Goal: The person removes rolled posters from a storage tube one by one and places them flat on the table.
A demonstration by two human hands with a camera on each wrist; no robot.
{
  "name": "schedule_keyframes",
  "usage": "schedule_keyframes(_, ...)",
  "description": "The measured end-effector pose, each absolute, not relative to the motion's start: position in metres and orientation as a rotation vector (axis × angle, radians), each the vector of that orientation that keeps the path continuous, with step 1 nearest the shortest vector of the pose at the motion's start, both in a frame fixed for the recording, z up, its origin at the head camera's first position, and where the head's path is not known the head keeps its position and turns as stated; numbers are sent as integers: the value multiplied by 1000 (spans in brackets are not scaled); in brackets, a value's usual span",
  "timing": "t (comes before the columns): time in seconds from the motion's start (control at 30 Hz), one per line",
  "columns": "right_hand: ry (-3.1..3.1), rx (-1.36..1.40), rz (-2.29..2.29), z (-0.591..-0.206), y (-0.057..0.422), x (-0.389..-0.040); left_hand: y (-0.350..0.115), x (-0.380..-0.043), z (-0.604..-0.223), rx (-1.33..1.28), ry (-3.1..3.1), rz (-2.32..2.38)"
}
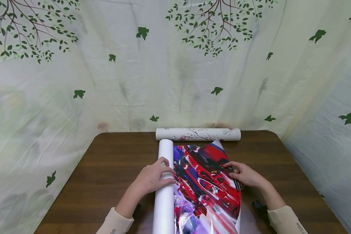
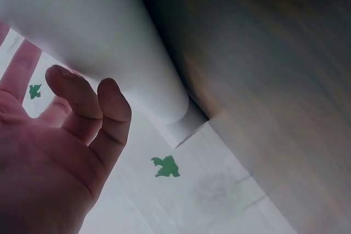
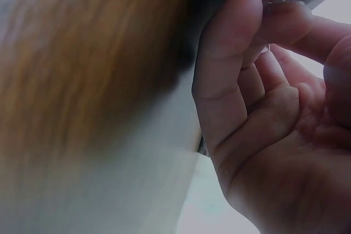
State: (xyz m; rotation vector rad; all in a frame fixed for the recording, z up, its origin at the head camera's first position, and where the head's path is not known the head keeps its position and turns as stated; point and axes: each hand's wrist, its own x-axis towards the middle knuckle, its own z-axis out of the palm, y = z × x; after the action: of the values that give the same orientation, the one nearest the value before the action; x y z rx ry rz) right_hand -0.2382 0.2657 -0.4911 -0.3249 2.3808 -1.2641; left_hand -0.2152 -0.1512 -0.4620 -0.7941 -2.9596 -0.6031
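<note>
A glossy poster (image 1: 204,182) with red racing cars lies partly unrolled on the table, its left side wound into a white roll (image 1: 165,211). My left hand (image 1: 155,175) rests across the roll, thumb and index finger reaching over to the printed side. In the left wrist view, some fingers of the left hand (image 2: 60,130) bend loosely under the white roll (image 2: 104,31). At the poster's right edge my right hand (image 1: 245,175) pinches the sheet, thumb on the print. The right wrist view shows the right hand's (image 3: 274,102) fingertips together at a lettered edge of the sheet.
A second roll, white with a blossom-branch print (image 1: 199,134), lies crosswise at the back of the brown wooden table (image 1: 120,156). Behind the table hangs a pale curtain (image 1: 128,84) with leaf prints. Dark objects (image 1: 259,207) sit by the wrists, partly hidden.
</note>
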Motion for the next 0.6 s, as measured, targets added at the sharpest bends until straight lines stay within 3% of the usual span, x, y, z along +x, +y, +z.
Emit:
schedule_keyframes(0.3,2374,-286,-1273,-492,275,-236,-160,-214,-463,-666,-2935,-564)
schedule_keyframes(0.6,2374,-272,-1264,-492,280,-233,-165,-213,-467,-778,-2891,-575)
